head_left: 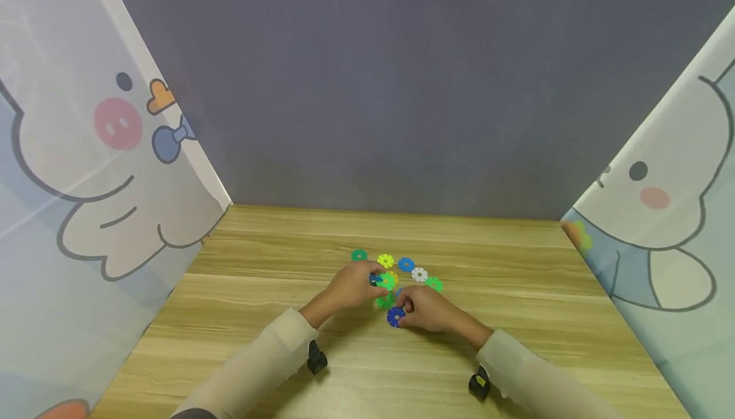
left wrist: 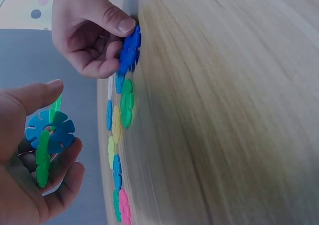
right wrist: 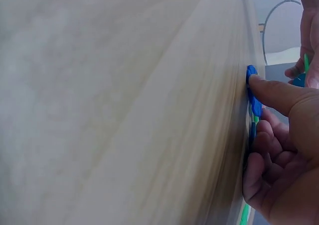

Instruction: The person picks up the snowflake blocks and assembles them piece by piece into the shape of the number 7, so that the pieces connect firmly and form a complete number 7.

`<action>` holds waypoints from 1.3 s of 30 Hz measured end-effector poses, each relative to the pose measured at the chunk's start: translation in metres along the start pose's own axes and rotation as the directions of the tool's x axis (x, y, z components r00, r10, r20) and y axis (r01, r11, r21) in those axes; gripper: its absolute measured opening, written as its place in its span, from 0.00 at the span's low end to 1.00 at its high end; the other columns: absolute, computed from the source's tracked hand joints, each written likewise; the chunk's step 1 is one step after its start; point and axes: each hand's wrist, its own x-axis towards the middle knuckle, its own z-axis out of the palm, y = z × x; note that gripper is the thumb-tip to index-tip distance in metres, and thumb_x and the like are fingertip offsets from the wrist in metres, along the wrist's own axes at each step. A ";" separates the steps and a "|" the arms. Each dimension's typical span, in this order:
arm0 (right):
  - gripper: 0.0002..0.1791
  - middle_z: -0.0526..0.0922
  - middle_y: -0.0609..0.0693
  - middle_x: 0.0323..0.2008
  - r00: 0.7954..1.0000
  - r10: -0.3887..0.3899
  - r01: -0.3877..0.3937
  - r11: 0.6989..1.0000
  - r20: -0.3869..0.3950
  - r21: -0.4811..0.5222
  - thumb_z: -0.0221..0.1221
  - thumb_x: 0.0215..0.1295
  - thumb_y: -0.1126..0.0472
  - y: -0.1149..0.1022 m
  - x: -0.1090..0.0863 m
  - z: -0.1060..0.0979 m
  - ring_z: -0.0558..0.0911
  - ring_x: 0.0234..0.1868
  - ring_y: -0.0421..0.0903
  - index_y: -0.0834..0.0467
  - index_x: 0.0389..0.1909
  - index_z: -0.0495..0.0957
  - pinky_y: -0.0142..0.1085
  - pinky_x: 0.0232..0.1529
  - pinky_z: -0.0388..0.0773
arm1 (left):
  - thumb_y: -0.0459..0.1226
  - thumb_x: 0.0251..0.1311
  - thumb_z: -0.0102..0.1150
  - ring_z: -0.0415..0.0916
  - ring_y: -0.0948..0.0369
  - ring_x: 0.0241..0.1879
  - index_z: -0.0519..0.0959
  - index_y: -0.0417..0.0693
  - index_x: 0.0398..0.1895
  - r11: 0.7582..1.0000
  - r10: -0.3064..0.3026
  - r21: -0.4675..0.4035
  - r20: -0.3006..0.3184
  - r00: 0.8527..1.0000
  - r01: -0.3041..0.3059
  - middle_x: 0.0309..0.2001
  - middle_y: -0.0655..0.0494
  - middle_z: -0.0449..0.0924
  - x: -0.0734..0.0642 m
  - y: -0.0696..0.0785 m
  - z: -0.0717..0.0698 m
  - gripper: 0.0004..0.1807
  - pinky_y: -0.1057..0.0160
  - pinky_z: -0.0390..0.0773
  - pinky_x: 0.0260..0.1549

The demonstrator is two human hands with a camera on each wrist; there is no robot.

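Note:
My left hand [head_left: 351, 286] holds a small joined piece above the table: a blue notched plastic disc [left wrist: 64, 131] with two light green discs [left wrist: 43, 160] slotted crosswise into it. The left fingers curl loosely beneath this piece, as the left wrist view shows. To its right, my right hand [head_left: 432, 309] pinches a dark blue notched disc [left wrist: 130, 51] near the tabletop, thumb on its edge. A green disc [head_left: 383, 303] lies between the hands. Part of another blue disc is hidden behind the right hand.
Loose notched discs lie on the wooden table [head_left: 275, 240] beyond the hands: dark green [head_left: 358, 255], yellow [head_left: 385, 260], blue [head_left: 406, 264], white [head_left: 420, 274] and green [head_left: 434, 284]. A pink disc [left wrist: 124, 207] shows in the left wrist view. A grey panel [head_left: 390, 87] stands behind.

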 end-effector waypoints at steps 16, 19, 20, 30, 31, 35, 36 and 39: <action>0.04 0.78 0.40 0.26 0.994 -0.002 0.011 0.996 -0.111 0.084 0.64 0.70 0.58 0.011 -0.005 -0.018 0.73 0.27 0.32 0.52 0.37 0.79 0.27 0.28 0.73 | 0.49 0.59 0.73 0.84 0.56 0.51 0.83 0.48 0.57 1.000 -0.024 -0.010 0.012 1.000 0.024 0.52 0.54 0.87 0.001 0.001 -0.001 0.25 0.55 0.85 0.49; 0.05 0.75 0.40 0.23 0.992 0.004 0.010 0.994 -0.129 0.105 0.63 0.71 0.58 0.011 -0.004 -0.023 0.70 0.22 0.32 0.52 0.37 0.77 0.26 0.24 0.69 | 0.49 0.59 0.73 0.85 0.56 0.50 0.83 0.48 0.57 1.000 -0.017 -0.005 0.011 1.000 0.017 0.52 0.54 0.87 0.002 0.001 0.000 0.25 0.56 0.85 0.49; 0.05 0.75 0.40 0.22 0.990 0.002 0.013 0.994 -0.138 0.108 0.63 0.72 0.58 0.010 -0.004 -0.025 0.69 0.21 0.32 0.52 0.36 0.77 0.25 0.23 0.67 | 0.49 0.59 0.73 0.85 0.56 0.51 0.83 0.48 0.57 1.000 -0.015 -0.005 0.011 1.000 0.015 0.52 0.54 0.87 0.002 0.001 0.000 0.25 0.56 0.85 0.49; 0.03 0.83 0.52 0.23 0.973 -0.039 0.060 0.995 -0.226 0.083 0.62 0.72 0.59 0.006 -0.001 -0.031 0.70 0.20 0.31 0.53 0.37 0.79 0.26 0.20 0.68 | 0.50 0.60 0.72 0.84 0.57 0.52 0.83 0.48 0.58 1.000 0.009 0.010 0.016 1.000 -0.009 0.54 0.54 0.86 0.002 0.004 0.000 0.26 0.57 0.85 0.50; 0.03 0.83 0.53 0.24 0.971 -0.044 0.064 0.995 -0.233 0.078 0.62 0.72 0.59 0.006 -0.001 -0.031 0.70 0.20 0.31 0.53 0.37 0.79 0.25 0.20 0.68 | 0.50 0.60 0.72 0.84 0.57 0.52 0.83 0.48 0.58 1.000 0.010 0.012 0.016 1.000 -0.010 0.54 0.54 0.86 0.002 0.004 0.000 0.26 0.57 0.85 0.50; 0.03 0.84 0.54 0.24 0.965 -0.060 0.078 0.995 -0.254 0.065 0.62 0.72 0.59 0.006 -0.001 -0.032 0.70 0.20 0.30 0.52 0.37 0.79 0.26 0.19 0.68 | 0.50 0.60 0.72 0.84 0.57 0.52 0.83 0.47 0.58 1.000 0.013 0.008 0.011 1.000 -0.013 0.54 0.54 0.87 0.002 0.004 0.000 0.26 0.57 0.85 0.51; 0.03 0.85 0.53 0.24 0.965 -0.061 0.080 0.995 -0.256 0.063 0.62 0.72 0.59 0.006 -0.001 -0.032 0.70 0.20 0.30 0.52 0.38 0.79 0.26 0.19 0.68 | 0.50 0.60 0.72 0.84 0.57 0.53 0.83 0.47 0.58 1.000 0.013 0.008 0.011 1.000 -0.013 0.54 0.54 0.87 0.002 0.004 0.000 0.26 0.57 0.85 0.51; 0.04 0.86 0.53 0.26 0.966 -0.069 0.088 0.994 -0.250 0.067 0.61 0.73 0.59 0.006 -0.001 -0.031 0.73 0.21 0.31 0.54 0.38 0.79 0.26 0.20 0.71 | 0.50 0.60 0.72 0.84 0.57 0.53 0.83 0.48 0.58 1.000 0.018 0.007 0.013 1.000 -0.018 0.54 0.54 0.87 0.003 0.004 0.000 0.27 0.57 0.85 0.51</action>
